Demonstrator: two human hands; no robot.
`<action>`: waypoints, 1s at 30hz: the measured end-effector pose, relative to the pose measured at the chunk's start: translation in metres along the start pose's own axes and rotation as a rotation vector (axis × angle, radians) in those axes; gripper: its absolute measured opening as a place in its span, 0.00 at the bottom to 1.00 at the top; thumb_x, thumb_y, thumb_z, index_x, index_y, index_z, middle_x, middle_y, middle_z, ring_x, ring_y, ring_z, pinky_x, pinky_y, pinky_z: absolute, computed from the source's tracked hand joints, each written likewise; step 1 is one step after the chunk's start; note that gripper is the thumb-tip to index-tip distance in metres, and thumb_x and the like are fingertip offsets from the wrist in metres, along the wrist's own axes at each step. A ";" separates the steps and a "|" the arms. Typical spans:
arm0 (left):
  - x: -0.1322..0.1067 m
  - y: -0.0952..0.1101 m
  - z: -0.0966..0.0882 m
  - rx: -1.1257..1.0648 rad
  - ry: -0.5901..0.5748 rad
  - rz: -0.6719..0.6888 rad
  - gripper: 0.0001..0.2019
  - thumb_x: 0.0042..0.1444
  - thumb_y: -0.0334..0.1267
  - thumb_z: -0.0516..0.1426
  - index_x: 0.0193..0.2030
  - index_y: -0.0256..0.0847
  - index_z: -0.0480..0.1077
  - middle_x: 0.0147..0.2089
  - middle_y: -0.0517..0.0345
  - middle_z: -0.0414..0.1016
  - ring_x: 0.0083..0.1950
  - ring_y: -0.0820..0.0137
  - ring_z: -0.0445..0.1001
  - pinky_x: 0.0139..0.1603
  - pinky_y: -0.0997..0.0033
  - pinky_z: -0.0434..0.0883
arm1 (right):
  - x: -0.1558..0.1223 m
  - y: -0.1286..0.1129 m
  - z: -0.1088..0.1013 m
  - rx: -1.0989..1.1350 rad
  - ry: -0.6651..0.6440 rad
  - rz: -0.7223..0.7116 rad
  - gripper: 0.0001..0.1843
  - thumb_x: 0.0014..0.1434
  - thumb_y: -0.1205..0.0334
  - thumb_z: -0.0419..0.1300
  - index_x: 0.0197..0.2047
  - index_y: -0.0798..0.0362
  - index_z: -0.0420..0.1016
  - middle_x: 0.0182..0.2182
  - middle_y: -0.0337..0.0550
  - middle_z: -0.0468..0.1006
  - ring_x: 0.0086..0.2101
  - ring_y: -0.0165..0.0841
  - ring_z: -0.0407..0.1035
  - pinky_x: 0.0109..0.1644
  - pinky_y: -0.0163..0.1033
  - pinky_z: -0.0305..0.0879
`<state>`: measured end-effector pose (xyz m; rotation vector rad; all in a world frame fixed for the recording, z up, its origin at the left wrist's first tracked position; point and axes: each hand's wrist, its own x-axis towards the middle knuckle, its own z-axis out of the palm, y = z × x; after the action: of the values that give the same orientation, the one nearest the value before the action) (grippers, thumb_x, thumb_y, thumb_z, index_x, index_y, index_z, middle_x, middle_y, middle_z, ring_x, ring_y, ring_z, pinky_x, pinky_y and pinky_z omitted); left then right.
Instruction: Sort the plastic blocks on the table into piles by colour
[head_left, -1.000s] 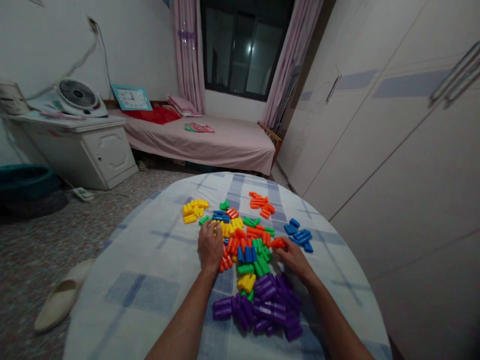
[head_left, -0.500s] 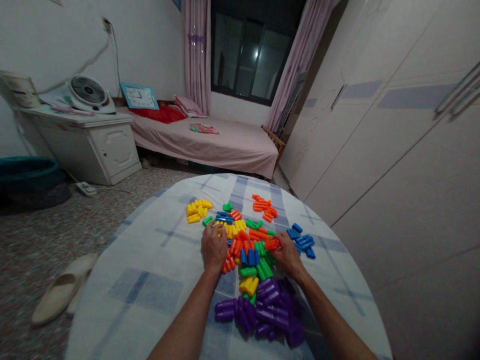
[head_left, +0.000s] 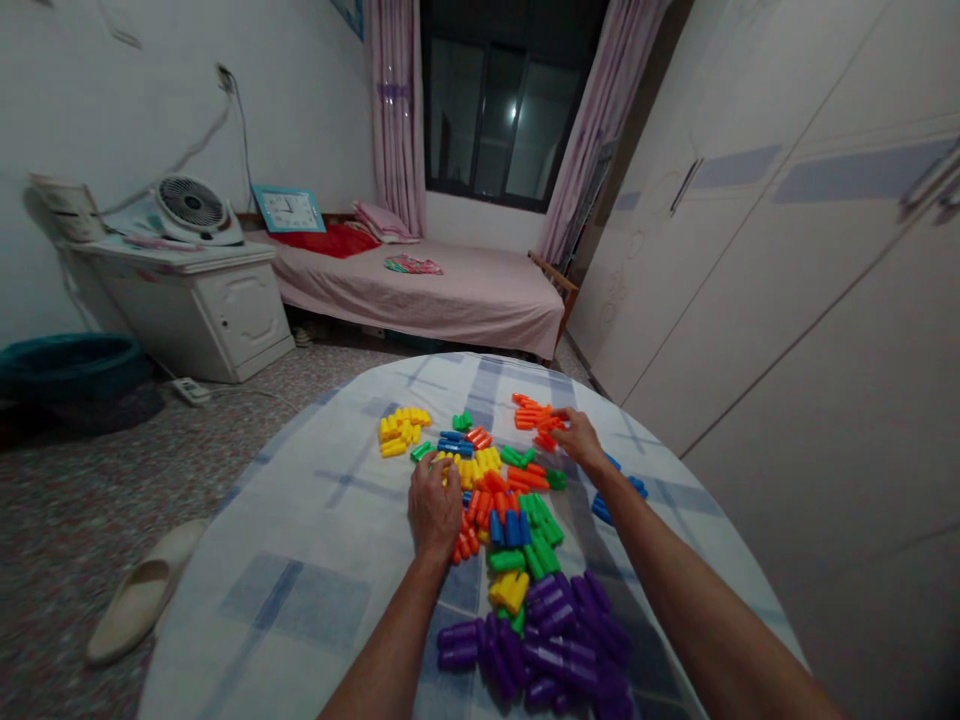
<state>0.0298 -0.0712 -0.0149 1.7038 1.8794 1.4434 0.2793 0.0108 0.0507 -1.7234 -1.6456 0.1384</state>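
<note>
Up and away from the mixed middle pile: right hand, now out at the orange heap near the far edge of the checked tablecloth, no longer down beside the pile with an orange piece at the fingers as in the earlier view. Left hand about the same, palm down on the pile's left side.

Step in hand, by the look of it: shifting plastic pieces out of the mix onto 4 single-colour heaps. Next move, if a piece sits in the right hand, seems to call for letting it go on the orange heap, then reaching back to the mix.

Right fingers extended, slightly spread, tips against the heap's edge. Any piece between them hidden, so hold or release cannot be told. Left fingers loosely curled down over yellow pieces at the pile's edge, touching them; grip on any 1 piece not clear.

Orange heap just under the right fingertips, mixed pile directly under the left palm. Yellow heap well ahead of the left hand, purple heap between the forearms on the near side, blue heap partly behind the right forearm.
</note>
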 end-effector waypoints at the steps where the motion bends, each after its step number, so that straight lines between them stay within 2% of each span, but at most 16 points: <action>1: 0.000 0.000 0.000 0.002 -0.001 0.004 0.16 0.60 0.40 0.46 0.44 0.38 0.72 0.54 0.46 0.67 0.56 0.60 0.66 0.58 0.57 0.65 | 0.001 0.003 0.001 0.012 0.007 0.025 0.16 0.43 0.67 0.58 0.39 0.56 0.74 0.36 0.46 0.73 0.32 0.32 0.68 0.39 0.40 0.66; 5: 0.000 -0.001 0.001 0.007 0.009 0.000 0.16 0.60 0.40 0.46 0.44 0.38 0.72 0.54 0.46 0.67 0.56 0.59 0.66 0.57 0.56 0.65 | -0.024 0.014 -0.006 0.081 0.003 0.079 0.21 0.48 0.63 0.56 0.46 0.59 0.72 0.44 0.53 0.72 0.33 0.32 0.70 0.41 0.41 0.67; 10: 0.000 0.000 0.001 0.008 0.003 -0.004 0.16 0.60 0.40 0.46 0.43 0.38 0.72 0.54 0.46 0.67 0.55 0.59 0.67 0.57 0.56 0.65 | -0.084 0.017 -0.014 0.200 -0.019 0.056 0.18 0.52 0.57 0.54 0.44 0.55 0.73 0.42 0.49 0.75 0.40 0.37 0.71 0.43 0.43 0.67; 13: 0.000 0.000 0.001 0.006 -0.002 -0.008 0.16 0.60 0.41 0.46 0.43 0.38 0.73 0.54 0.46 0.67 0.55 0.59 0.66 0.57 0.56 0.65 | -0.103 0.009 -0.013 0.228 -0.072 -0.026 0.16 0.53 0.56 0.55 0.42 0.53 0.74 0.43 0.48 0.75 0.43 0.39 0.69 0.44 0.44 0.67; 18: 0.001 -0.001 0.001 -0.010 0.013 0.005 0.15 0.60 0.41 0.47 0.42 0.40 0.73 0.52 0.47 0.68 0.55 0.60 0.67 0.58 0.57 0.64 | -0.094 -0.008 -0.007 -0.008 -0.194 -0.277 0.13 0.52 0.62 0.58 0.42 0.50 0.76 0.43 0.45 0.76 0.47 0.40 0.66 0.53 0.47 0.59; 24: 0.001 -0.004 0.003 0.011 0.005 0.010 0.16 0.60 0.40 0.47 0.43 0.38 0.73 0.53 0.46 0.67 0.55 0.60 0.67 0.57 0.57 0.65 | -0.080 -0.009 0.007 -0.249 -0.331 -0.273 0.15 0.51 0.67 0.58 0.43 0.50 0.75 0.40 0.46 0.77 0.44 0.40 0.67 0.48 0.43 0.58; 30: 0.001 -0.004 0.003 0.006 0.005 0.000 0.16 0.60 0.41 0.46 0.42 0.39 0.73 0.53 0.46 0.67 0.55 0.59 0.67 0.57 0.57 0.65 | -0.080 -0.005 0.006 -0.219 -0.265 -0.319 0.13 0.56 0.61 0.54 0.43 0.51 0.75 0.39 0.48 0.77 0.41 0.38 0.67 0.46 0.41 0.59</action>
<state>0.0296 -0.0685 -0.0189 1.7039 1.8881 1.4449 0.2581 -0.0590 0.0168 -1.6252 -2.1794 0.0351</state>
